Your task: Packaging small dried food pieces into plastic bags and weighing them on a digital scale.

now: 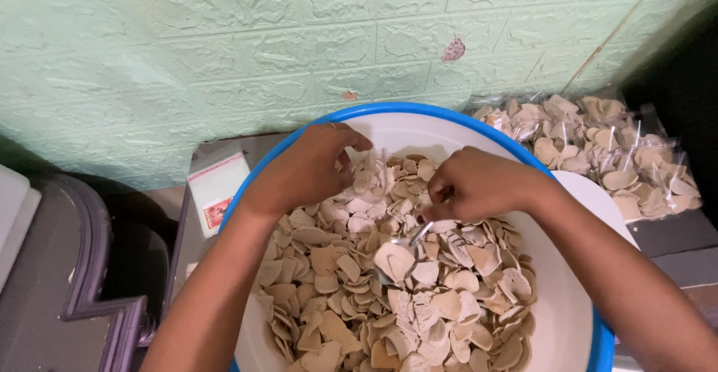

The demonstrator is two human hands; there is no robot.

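A large white basin with a blue rim (576,320) holds a heap of pale, heart-shaped chips (396,297). My left hand (310,166) hovers over the far left of the heap, its fingers pinched on what looks like a small clear bag (378,164); the bag is hard to make out. My right hand (479,185) is closed on a metal spoon (413,239). The spoon's bowl carries a chip just above the heap, near the basin's middle. Both forearms reach in from the bottom edge.
Several filled clear bags of the same chips (613,148) lie at the back right against a green brick-patterned wall (187,58). A stack of flat clear bags with a red label (217,189) sits left of the basin. Dark purple furniture (90,267) stands at the left.
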